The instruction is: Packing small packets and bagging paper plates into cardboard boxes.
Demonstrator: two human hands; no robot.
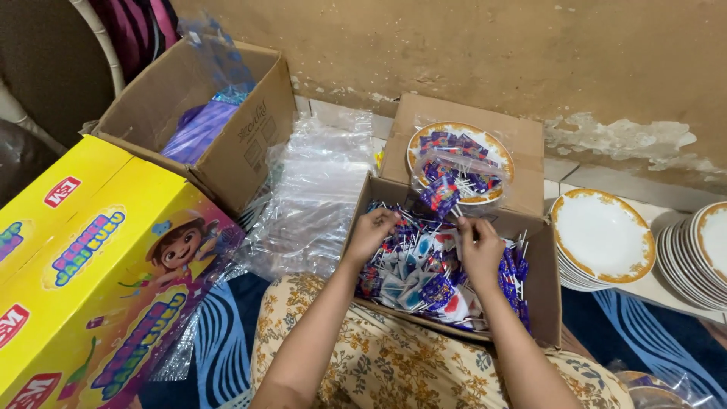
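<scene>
A cardboard box (547,250) in front of me holds a heap of wrapped lollipops (424,276) in blue, purple and red wrappers with white sticks. My left hand (371,231) reaches into the box's left side, fingers curled over the lollipops. My right hand (481,250) is inside the box on the right, fingers closed around a few white lollipop sticks (459,229). Just behind the box, a white plate with a gold rim (419,140) carries several more lollipops, partly under a clear plastic bag (458,170).
A yellow printed carton (83,273) lies at the left. Behind it an open cardboard box (250,129) holds purple packets. Clear plastic bags (318,197) are piled in the middle. Stacks of gold-rimmed plates (602,238) stand at the right by the wall.
</scene>
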